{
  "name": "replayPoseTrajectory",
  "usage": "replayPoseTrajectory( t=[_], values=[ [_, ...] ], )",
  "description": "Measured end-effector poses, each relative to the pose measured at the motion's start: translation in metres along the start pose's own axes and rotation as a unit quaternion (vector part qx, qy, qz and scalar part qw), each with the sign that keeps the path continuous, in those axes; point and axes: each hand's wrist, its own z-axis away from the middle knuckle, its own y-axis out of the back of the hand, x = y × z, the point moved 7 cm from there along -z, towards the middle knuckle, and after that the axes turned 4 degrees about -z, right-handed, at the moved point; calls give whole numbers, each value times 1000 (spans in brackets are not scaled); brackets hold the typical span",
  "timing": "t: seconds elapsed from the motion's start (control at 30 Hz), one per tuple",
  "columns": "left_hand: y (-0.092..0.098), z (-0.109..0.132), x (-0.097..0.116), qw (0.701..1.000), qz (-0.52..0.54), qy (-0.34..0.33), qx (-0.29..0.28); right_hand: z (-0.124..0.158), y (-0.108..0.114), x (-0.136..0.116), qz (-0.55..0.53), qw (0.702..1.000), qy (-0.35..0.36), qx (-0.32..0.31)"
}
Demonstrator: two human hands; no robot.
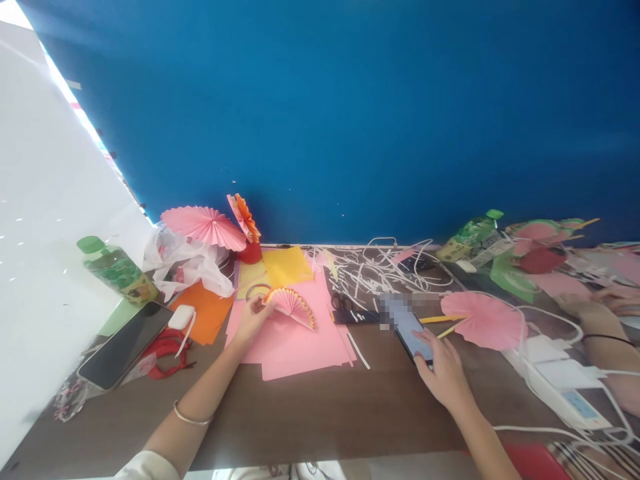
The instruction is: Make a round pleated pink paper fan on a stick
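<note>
My left hand [254, 317] pinches the left end of a small folded pink fan [291, 305] with a yellow zigzag edge. The fan is partly spread over pink paper sheets [300, 357]. To the right, my right hand [437, 365] rests on the lower end of a lit phone [411, 333], fingers apart over its screen; part of the phone is blurred out. A round pink pleated fan [485, 321] with yellow sticks lies beside that hand. Behind the pink sheets is yellow paper [287, 265].
Green-capped bottles [117, 270] [473, 237], a dark phone [125, 347], orange paper [203, 310] and a white earphone case [181, 317] lie around. White paper strips [370, 273] litter the back. At right are a power strip [570, 393], cables and another person's hands [580, 307].
</note>
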Motion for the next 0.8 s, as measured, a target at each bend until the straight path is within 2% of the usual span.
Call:
replayPoseTrajectory(
  t=[0.1, 0.23, 0.4, 0.6, 0.8],
  values=[
    [-1, 1, 2, 1000, -9, -2, -8, -3, -6, -2, -12, 1000, -4, -17],
    [-2, 2, 5, 1000, -20, -1, -8, -3, -6, -13, -18, 998, 51, -11],
    [-3, 2, 8, 999, -29, -10, -9, 2, 2, -16, -2, 996, 83, 39],
    [-3, 3, 7, 1000, -28, -2, -8, 19, 26, -16, 70, 982, 90, 154],
    [-4, 3, 8, 1000, -27, 2, -10, 24, 31, -19, 85, 977, 96, 169]
  ],
)
